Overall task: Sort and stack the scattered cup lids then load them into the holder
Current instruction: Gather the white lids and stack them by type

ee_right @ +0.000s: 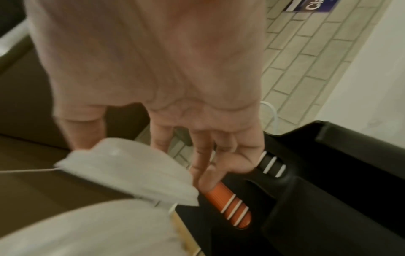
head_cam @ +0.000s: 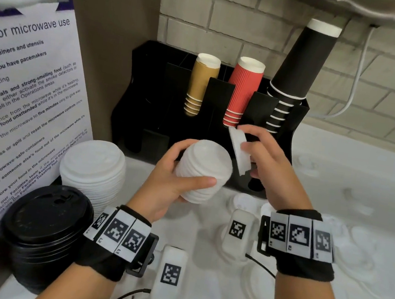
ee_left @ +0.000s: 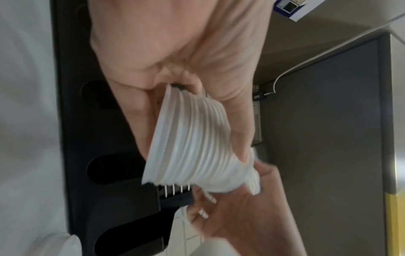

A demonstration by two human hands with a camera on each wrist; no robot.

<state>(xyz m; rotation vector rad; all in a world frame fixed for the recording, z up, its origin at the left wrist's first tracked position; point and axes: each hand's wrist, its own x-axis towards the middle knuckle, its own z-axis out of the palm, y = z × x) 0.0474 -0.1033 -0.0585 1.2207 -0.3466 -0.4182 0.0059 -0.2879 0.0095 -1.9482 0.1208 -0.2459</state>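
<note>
My left hand [head_cam: 172, 171] grips a stack of small white lids [head_cam: 202, 170] by its sides, thumb in front and fingers behind, in front of the black holder [head_cam: 149, 90]. In the left wrist view the lid stack [ee_left: 192, 147] lies sideways in my left hand [ee_left: 175, 69]. Just right of the stack, my right hand [head_cam: 256, 149] pinches a single white lid [head_cam: 239, 150] tilted on edge. That single lid [ee_right: 131, 173] shows blurred under my right hand [ee_right: 197, 95]. Several loose white lids [head_cam: 357, 242] lie on the white counter.
The holder carries tan cups [head_cam: 200, 82], red cups [head_cam: 241, 91] and black cups [head_cam: 297, 69]. A tall stack of larger white lids [head_cam: 92, 171] and a stack of black lids [head_cam: 47, 224] stand at the left by a microwave notice [head_cam: 18, 95].
</note>
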